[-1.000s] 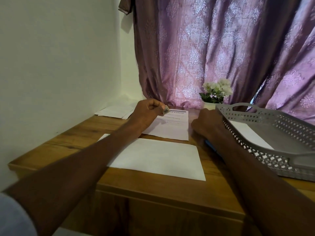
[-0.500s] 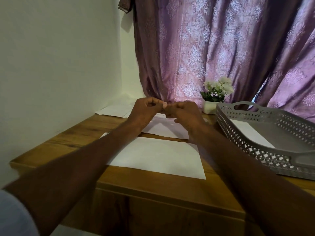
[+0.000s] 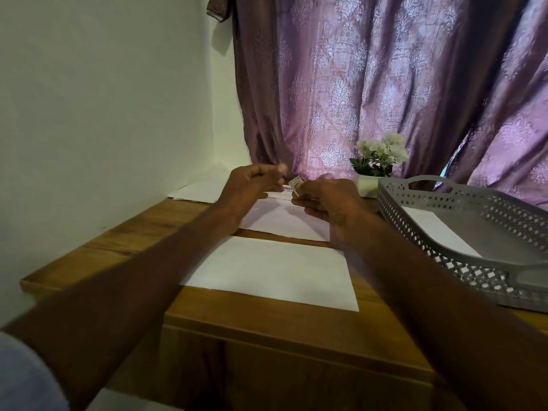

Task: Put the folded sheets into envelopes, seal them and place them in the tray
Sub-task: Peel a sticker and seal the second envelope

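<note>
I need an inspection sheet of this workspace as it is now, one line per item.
Surface: wooden table.
Job's things: white envelope flat near front edge; printed sheet behind it; grey tray at right holds a white paper.
Clutter: papers by wall; flower pot.
Grippers: right hand pinches small stamp; left hand curled, contents unclear.
Cables: nothing seen.
Surroundings: white wall, purple curtain.

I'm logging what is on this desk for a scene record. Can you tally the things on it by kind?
White paper items lying on the desk: 3, the near envelope, the printed sheet, papers by the wall
White envelope in the tray: 1
Grey tray: 1
Potted flowers: 1
Total: 6
</note>
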